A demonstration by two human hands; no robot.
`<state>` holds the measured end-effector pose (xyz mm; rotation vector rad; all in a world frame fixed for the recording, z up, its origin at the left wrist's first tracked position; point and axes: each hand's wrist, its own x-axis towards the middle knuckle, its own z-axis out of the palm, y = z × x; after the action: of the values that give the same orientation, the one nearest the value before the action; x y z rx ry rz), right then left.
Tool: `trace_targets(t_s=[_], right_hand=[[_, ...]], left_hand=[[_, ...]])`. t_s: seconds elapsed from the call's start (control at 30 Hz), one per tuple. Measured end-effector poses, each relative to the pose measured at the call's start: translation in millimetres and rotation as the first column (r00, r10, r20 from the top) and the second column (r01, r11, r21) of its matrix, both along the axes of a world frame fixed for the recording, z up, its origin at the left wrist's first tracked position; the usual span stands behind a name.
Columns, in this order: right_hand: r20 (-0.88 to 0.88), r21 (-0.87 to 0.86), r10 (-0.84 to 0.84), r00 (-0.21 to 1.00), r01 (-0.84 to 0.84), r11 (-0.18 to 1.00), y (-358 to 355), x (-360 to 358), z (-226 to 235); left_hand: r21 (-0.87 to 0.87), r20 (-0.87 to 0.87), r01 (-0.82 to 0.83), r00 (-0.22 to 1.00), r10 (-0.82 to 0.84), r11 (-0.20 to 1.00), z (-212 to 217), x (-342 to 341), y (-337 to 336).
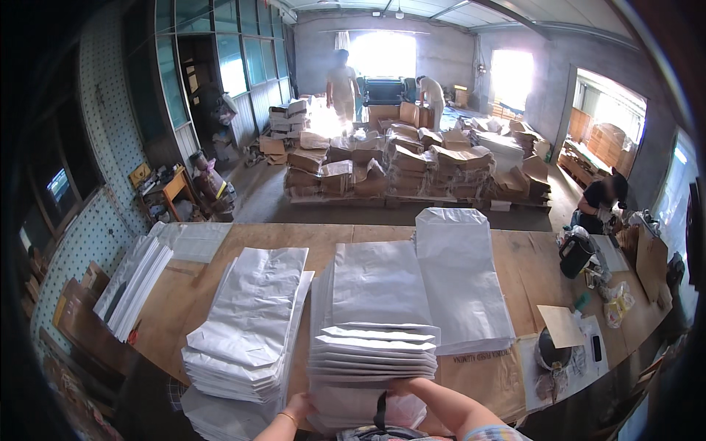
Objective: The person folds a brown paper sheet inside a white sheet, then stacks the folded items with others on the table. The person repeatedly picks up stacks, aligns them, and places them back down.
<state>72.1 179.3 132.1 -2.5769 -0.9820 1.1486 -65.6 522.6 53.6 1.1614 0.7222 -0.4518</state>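
A tall stack of white paper bags (379, 283) lies in front of me, the folded ends fanned in layers toward me. At its near edge a white paper bag (346, 406) hangs close to my body. My left hand (298, 405) is closed at this bag's left edge, its fingertips partly hidden. My right hand (404, 387) is closed on the bag's upper right part, just below the layered ends. Left of this stack is another pile of white bags (254, 309). A longer, flatter pile of bags (463, 287) lies to the right.
The wooden table (331, 235) also bears narrow white stacks (136, 287) at far left. On its right are a dark jug (576, 255), a phone (597, 348), a round dark container (553, 351) and cardboard (560, 326). Brown bundles (419, 165) and several people stand beyond.
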Motion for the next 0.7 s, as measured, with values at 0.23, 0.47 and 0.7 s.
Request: trace_targets(t_s=[0.23, 0.47, 0.7], right_hand=[[-0.297, -0.190, -0.363, 0.883, 0.317, 0.929, -75, -38, -2], [-0.179, -0.049, -0.263, 0.948, 0.259, 0.965, -86, -76, 25], [0.184, 0.354, -0.081, 0.980, 0.011, 0.935, 2, -101, 6]], left_hand=[[0.086, -0.133, -0.149, 0.978, 0.159, 0.985, -4, 16, -30], [0.393, 0.044, -0.041, 0.999, 0.026, 0.919, 15, 70, -23], [0.001, 0.011, -0.308, 0.951, 0.308, 0.951, 69, 146, -25]])
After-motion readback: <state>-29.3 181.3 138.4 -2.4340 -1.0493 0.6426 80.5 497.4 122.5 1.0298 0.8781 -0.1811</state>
